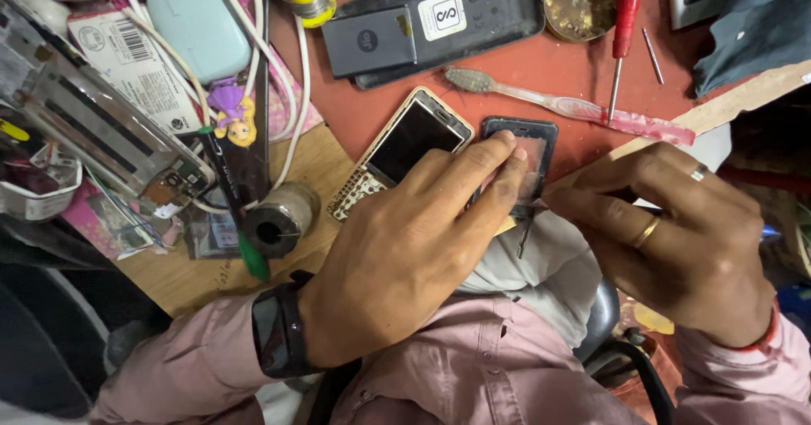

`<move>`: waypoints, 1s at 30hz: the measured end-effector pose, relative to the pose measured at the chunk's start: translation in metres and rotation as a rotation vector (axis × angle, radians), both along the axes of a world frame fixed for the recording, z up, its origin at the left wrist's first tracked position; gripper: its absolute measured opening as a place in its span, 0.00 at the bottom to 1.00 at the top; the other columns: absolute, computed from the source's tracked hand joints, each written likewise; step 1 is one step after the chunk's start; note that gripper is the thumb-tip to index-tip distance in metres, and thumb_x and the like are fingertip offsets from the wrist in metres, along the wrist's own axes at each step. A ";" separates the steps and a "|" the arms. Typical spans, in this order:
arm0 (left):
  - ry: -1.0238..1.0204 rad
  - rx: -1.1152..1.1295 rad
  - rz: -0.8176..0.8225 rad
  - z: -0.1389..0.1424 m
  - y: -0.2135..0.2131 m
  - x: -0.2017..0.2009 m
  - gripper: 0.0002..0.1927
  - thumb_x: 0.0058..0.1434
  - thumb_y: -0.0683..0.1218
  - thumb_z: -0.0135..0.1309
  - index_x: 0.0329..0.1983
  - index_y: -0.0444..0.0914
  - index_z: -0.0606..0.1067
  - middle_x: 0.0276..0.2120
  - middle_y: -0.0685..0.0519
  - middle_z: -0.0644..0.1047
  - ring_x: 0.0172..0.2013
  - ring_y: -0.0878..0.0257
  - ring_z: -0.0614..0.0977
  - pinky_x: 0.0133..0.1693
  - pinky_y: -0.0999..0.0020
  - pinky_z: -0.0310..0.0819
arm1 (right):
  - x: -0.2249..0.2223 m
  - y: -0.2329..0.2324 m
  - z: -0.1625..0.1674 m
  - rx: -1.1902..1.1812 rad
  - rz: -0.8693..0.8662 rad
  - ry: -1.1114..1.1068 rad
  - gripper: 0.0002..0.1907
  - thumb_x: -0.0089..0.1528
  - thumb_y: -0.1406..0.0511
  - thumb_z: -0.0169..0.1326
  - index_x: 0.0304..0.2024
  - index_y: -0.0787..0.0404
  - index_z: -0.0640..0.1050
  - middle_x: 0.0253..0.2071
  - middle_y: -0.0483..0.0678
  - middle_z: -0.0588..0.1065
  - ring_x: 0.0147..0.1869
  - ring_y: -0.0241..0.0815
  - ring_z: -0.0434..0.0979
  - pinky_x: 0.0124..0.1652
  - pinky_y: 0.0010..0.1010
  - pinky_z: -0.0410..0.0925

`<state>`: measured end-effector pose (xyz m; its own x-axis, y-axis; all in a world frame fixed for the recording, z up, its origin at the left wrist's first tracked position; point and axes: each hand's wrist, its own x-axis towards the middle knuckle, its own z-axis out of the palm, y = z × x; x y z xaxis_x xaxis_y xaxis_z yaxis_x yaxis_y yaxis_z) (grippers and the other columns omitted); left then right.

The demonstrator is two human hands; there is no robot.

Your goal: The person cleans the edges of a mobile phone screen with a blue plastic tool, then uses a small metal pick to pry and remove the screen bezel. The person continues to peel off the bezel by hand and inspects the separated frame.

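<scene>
The dark phone frame lies at the edge of the red desk, just right of a gold keypad phone, and you have it pinned flat. It looks like a bare front bezel: black rim, a reddish, see-through window in the middle, no board or battery visible in it. So the shell seems already stripped, while work at its lower edge is not finished. Your left hand presses down on the frame with flattened fingers rather than closing around it. Your right hand is pinched shut on a thin metal tool, whose tip sits at the frame's lower rim. Beyond lie a worn toothbrush, a red screwdriver and a black battery.
</scene>
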<state>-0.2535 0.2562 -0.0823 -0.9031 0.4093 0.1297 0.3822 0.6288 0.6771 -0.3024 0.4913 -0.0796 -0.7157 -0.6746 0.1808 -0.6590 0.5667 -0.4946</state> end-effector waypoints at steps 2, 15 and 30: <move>0.018 -0.006 -0.002 0.000 0.000 0.000 0.23 0.67 0.39 0.53 0.65 0.27 0.71 0.58 0.46 0.73 0.49 0.57 0.79 0.46 0.68 0.80 | 0.000 0.000 0.000 0.005 -0.007 -0.005 0.19 0.45 0.78 0.65 0.39 0.64 0.84 0.36 0.49 0.78 0.41 0.47 0.80 0.39 0.34 0.72; 0.025 0.004 -0.003 -0.003 0.001 0.001 0.21 0.68 0.39 0.55 0.64 0.27 0.72 0.59 0.45 0.73 0.51 0.57 0.79 0.45 0.69 0.80 | 0.004 0.001 0.001 -0.003 -0.046 -0.020 0.18 0.49 0.76 0.67 0.42 0.62 0.84 0.38 0.48 0.78 0.43 0.44 0.80 0.39 0.31 0.72; -0.014 -0.079 -0.001 -0.009 0.004 -0.001 0.17 0.63 0.39 0.55 0.55 0.29 0.72 0.69 0.40 0.67 0.43 0.57 0.77 0.36 0.68 0.79 | 0.026 0.024 -0.007 -0.408 -0.496 -0.342 0.07 0.67 0.76 0.57 0.46 0.66 0.75 0.40 0.49 0.77 0.39 0.35 0.78 0.41 0.22 0.70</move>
